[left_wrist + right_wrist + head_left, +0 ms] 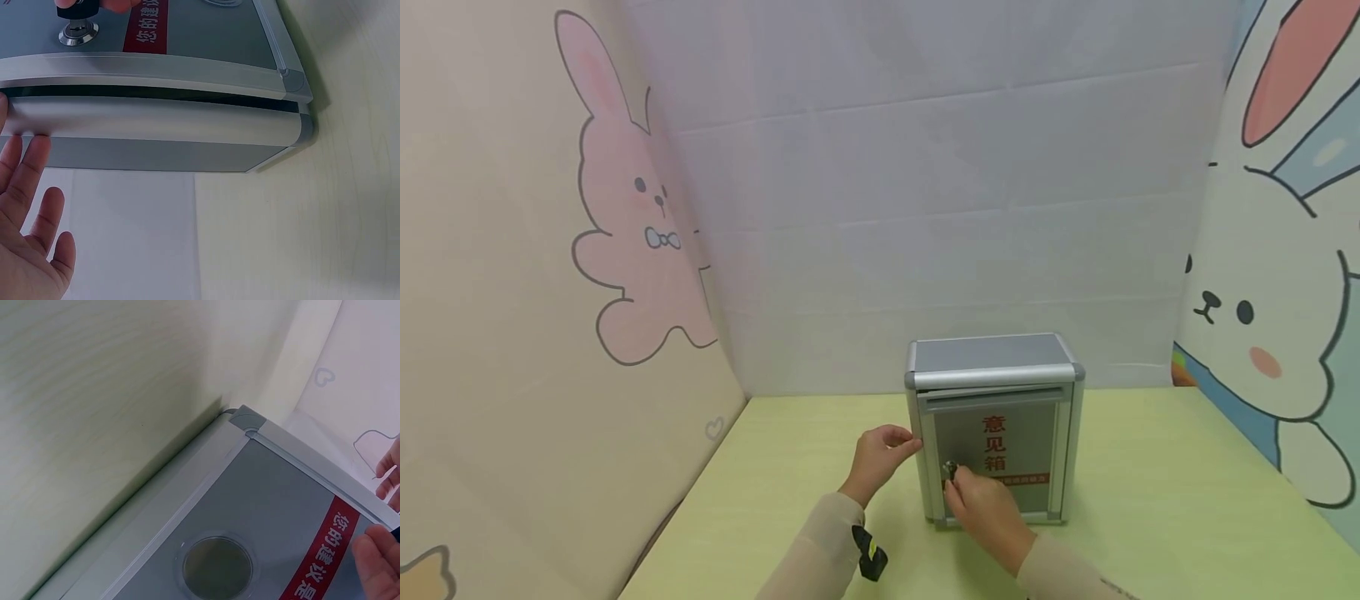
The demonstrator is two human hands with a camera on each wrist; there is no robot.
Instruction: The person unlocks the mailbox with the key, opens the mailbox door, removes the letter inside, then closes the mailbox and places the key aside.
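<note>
A grey suggestion box [1000, 354] with silver edges and red lettering stands upright on the table. Its front door [1033, 437] sits slightly off the frame, and a narrow dark gap runs along the lock side in the left wrist view. My right hand [996, 510] pinches the black head of a key [79, 9], whose shaft is in the round silver lock [78, 33]. At the box's left edge, my left hand [874, 458] touches the silver frame [156, 119] with fairly straight fingers. Only the right hand's fingertips [377, 556] show in the right wrist view.
The pale yellow table [805, 433] extends to both sides of the box. A white cloth wall [940, 208] is behind it, with rabbit-printed side walls [632, 250] at left and right. A black strap [869, 554] hangs at the left wrist.
</note>
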